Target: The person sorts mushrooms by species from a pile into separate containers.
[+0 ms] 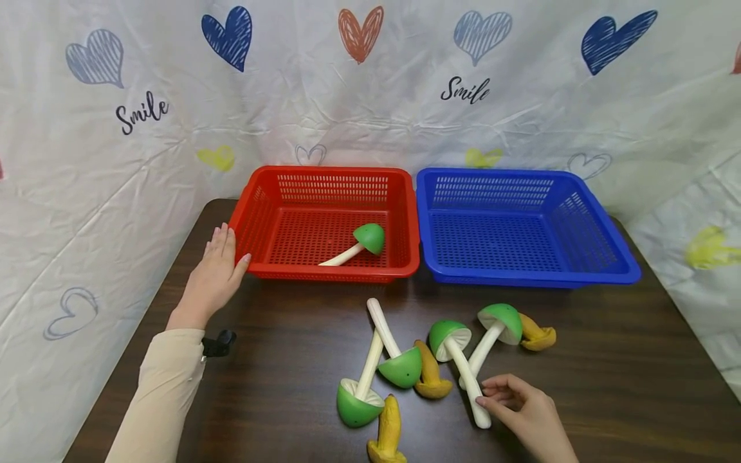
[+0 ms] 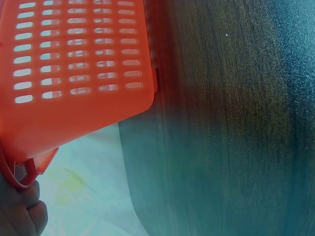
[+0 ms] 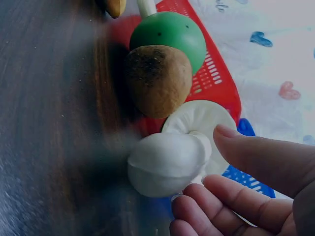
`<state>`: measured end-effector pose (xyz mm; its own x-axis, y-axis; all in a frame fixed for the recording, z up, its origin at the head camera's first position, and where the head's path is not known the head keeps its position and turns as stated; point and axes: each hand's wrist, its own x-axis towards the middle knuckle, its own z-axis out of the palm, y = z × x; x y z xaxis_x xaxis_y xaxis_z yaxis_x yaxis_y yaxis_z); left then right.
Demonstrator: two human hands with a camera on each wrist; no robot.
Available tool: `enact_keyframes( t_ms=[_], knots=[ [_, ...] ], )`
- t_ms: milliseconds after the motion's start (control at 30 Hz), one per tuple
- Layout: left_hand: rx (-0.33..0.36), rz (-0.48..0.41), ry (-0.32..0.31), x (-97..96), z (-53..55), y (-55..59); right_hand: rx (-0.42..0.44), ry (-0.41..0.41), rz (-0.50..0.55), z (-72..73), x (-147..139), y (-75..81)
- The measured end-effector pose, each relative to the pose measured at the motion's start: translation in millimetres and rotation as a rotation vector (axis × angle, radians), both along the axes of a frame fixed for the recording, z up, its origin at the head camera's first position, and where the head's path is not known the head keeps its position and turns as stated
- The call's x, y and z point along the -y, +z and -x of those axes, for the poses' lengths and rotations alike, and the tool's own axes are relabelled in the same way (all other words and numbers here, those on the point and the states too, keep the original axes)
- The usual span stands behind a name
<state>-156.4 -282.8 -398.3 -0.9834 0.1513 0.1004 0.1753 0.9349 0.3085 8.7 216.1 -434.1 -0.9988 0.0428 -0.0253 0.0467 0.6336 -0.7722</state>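
My left hand [image 1: 211, 280] rests against the left side of the red basket [image 1: 324, 270], its fingers straight in the head view. In the left wrist view, part of that hand [image 2: 24, 211] shows beside the basket's rim. My right hand [image 1: 523, 411] is at the stem end of a green-capped toy mushroom [image 1: 463, 366], thumb and fingertips beside the white stem. The right wrist view shows a gap between thumb and fingers, with the stem end [image 3: 167, 164] just beyond them. This mushroom lies across another green-capped mushroom [image 1: 486, 347].
Two more green-capped mushrooms [image 1: 401, 368] [image 1: 360, 405] cross near the table's middle. Yellow-brown mushrooms [image 1: 431, 373] [image 1: 389, 427] [image 1: 537, 334] lie among them. One green-capped mushroom [image 1: 369, 238] lies inside the red basket. A blue basket [image 1: 532, 278] stands right of it, before a heart-printed cloth [image 1: 370, 103].
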Motion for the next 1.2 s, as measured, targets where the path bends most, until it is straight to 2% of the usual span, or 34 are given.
enact_keyframes(
  t_ms=[167, 567, 767, 933, 1200],
  knots=[
    [0.002, -0.002, 0.002, -0.2, -1.0, 0.8, 0.077, -0.016, 0.02, 1.3, 3.3, -2.8],
    [-0.012, -0.007, -0.003, 0.2, -2.2, -0.2, 0.223, -0.032, -0.046, 5.2, 7.9, 1.4],
    [-0.013, -0.017, -0.008, -0.7, -0.6, -0.6, 0.208, -0.036, -0.056, 5.5, 8.9, 2.6],
    [0.002, -0.018, -0.01, -1.6, -0.2, -0.7, 0.22, -0.069, -0.021, 3.9, 7.6, 2.0],
    [0.006, -0.016, -0.001, -0.7, -1.3, 0.5, 0.148, -0.08, 0.047, 3.3, 7.5, 1.2]
  ],
)
